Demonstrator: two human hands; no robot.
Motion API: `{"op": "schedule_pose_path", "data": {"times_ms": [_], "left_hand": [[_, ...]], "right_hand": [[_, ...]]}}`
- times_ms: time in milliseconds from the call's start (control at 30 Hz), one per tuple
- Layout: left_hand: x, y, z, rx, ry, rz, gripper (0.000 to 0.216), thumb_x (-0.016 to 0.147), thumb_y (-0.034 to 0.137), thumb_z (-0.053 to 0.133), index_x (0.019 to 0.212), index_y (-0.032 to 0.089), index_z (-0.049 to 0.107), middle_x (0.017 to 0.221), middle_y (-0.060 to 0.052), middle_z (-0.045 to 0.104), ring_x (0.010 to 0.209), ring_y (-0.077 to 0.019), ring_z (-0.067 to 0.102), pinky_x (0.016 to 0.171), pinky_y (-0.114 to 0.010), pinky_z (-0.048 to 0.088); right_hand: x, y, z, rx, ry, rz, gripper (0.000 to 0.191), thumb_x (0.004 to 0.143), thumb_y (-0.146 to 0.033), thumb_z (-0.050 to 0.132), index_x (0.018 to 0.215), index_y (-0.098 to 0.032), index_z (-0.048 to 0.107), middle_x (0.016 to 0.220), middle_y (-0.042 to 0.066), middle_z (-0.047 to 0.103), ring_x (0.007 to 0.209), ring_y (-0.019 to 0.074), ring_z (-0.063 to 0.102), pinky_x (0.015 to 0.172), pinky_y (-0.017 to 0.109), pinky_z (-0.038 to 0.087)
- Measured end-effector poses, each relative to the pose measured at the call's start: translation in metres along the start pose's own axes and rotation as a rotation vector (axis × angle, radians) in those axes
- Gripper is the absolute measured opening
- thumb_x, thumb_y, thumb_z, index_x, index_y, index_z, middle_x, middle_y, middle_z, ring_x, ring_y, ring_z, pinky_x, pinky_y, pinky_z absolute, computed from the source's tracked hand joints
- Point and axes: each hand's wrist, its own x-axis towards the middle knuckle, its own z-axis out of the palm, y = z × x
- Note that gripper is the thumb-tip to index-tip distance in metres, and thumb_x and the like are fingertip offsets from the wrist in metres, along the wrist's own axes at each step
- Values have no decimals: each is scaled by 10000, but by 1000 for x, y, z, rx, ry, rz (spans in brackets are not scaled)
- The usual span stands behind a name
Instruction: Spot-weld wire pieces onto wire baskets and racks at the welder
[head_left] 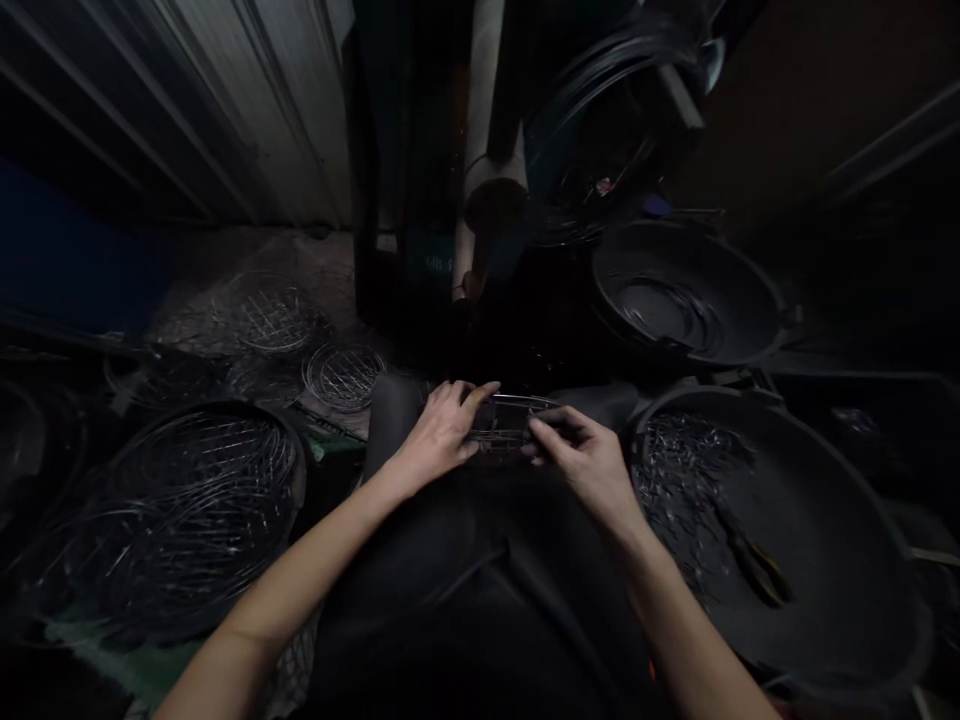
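Note:
Over my lap I hold a round wire rack [523, 402], seen nearly edge-on, with thin metal rods. My left hand [446, 428] is closed on its left side, the thumb and fingers around the wires. At the right edge my right hand [589, 460] pinches with thumb and fingers. Whether a small piece sits between those fingertips is too dark to tell. A wide dark basin [825, 560] beside my right arm contains many small metal bits [686, 470] and pliers with yellow-marked handles [754, 560].
At my left a round tub [301, 470] is heaped with wire racks [202, 500]. More round racks [345, 375] lie on the floor ahead. A second basin [750, 300] with coiled wire stands at the front right, near a pole [487, 120] and a large wire coil [600, 75].

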Motion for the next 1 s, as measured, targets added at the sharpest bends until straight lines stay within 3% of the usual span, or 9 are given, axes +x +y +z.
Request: {"op": "schedule_pose_path", "data": {"times_ms": [167, 367, 433, 567, 700, 1000], "left_hand": [[3, 3, -10, -38, 61, 16, 586, 719, 140, 592, 1261, 198, 379, 1114, -71, 514, 1067, -238, 508, 974, -427, 410], [15, -2, -27, 102, 212, 69, 594, 717, 136, 611, 1257, 184, 367, 1106, -71, 519, 1070, -241, 511, 1051, -486, 340], [18, -5, -32, 138, 243, 70, 603, 723, 138, 613, 1267, 186, 357, 1100, -65, 519, 1063, -233, 519, 1082, -501, 298], [23, -11, -40, 152, 287, 42, 590, 728, 151, 617, 1259, 184, 360, 1085, -59, 524, 1067, -230, 527, 1093, -506, 283], [25, -16, -40, 137, 298, 19, 585, 728, 166, 624, 1255, 172, 370, 1085, -60, 528, 1064, -228, 527, 1103, -494, 269], [23, -20, -37, 98, 283, -22, 587, 728, 182, 625, 1252, 184, 362, 1110, -65, 527, 1068, -237, 523, 1108, -499, 256]], "right_hand": [[14, 3, 11, -119, 21, -18, 333, 708, -502, 677, 751, -183, 592, 620, 2, 632, 531, 168, 625, 513, 258, 491], [25, -23, 28, -368, 219, -282, 301, 774, -479, 606, 778, -180, 640, 737, 39, 688, 618, 172, 621, 604, 274, 480], [30, -27, 32, -330, 222, -299, 299, 779, -475, 605, 797, -178, 640, 730, 41, 683, 622, 175, 626, 598, 277, 490], [35, -28, 28, -149, 86, -278, 281, 777, -438, 632, 875, -176, 655, 804, 42, 676, 690, 182, 658, 630, 287, 537], [34, -31, 22, -17, 16, -230, 275, 757, -434, 666, 831, -174, 614, 751, 10, 622, 610, 160, 653, 494, 236, 526], [28, -42, 16, -2, 40, -234, 245, 736, -389, 714, 763, -162, 626, 691, 9, 621, 603, 125, 619, 515, 192, 482]]}}
